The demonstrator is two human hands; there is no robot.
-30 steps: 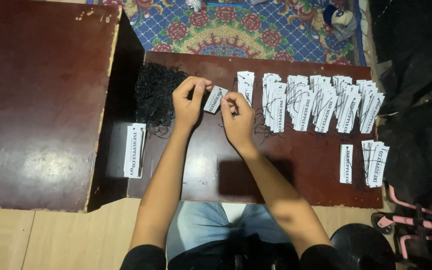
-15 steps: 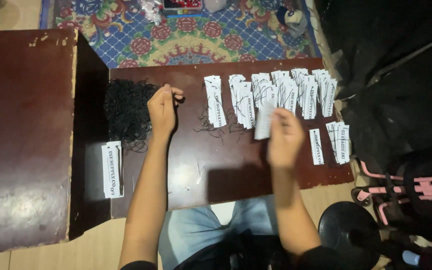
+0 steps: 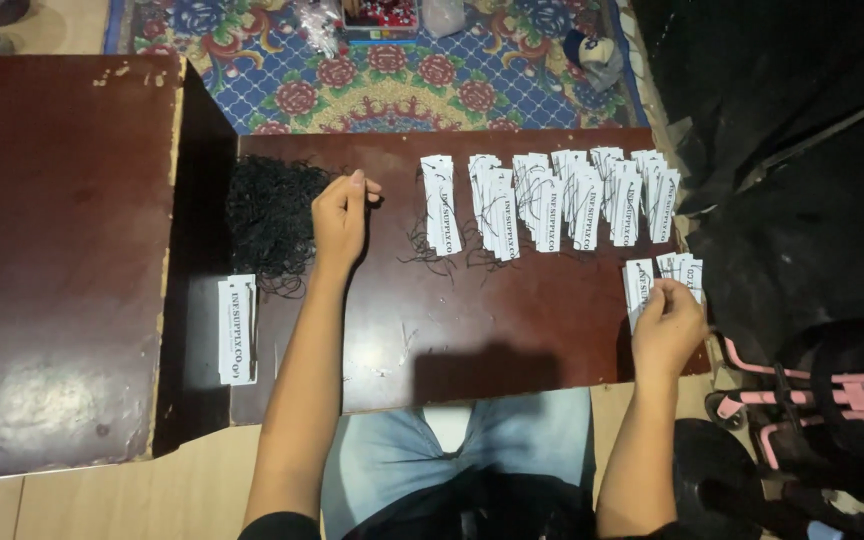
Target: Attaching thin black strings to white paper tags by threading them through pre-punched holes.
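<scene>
My left hand [image 3: 340, 215] rests on the low dark table [image 3: 472, 340], just right of a heap of black strings [image 3: 267, 215]. Its fingers are pinched together and a thin dark strand shows at the fingertips. My right hand [image 3: 668, 328] is at the table's right edge, with its fingers closed on a white paper tag [image 3: 642, 285]. That tag is at a small stack of the same tags [image 3: 680, 268]. A long row of overlapping white tags [image 3: 552, 200] with black strings lies across the back of the table.
Another stack of white tags [image 3: 237, 328] lies at the table's left end. A larger, higher brown table [image 3: 52, 250] stands to the left. A patterned rug [image 3: 402, 80] lies beyond. Black bags [image 3: 802, 200] and a pink-striped item [image 3: 832, 390] crowd the right side.
My right hand has carried a white tag from the middle of the table out to the small stack at the right edge. My left hand has stayed beside the string heap.
</scene>
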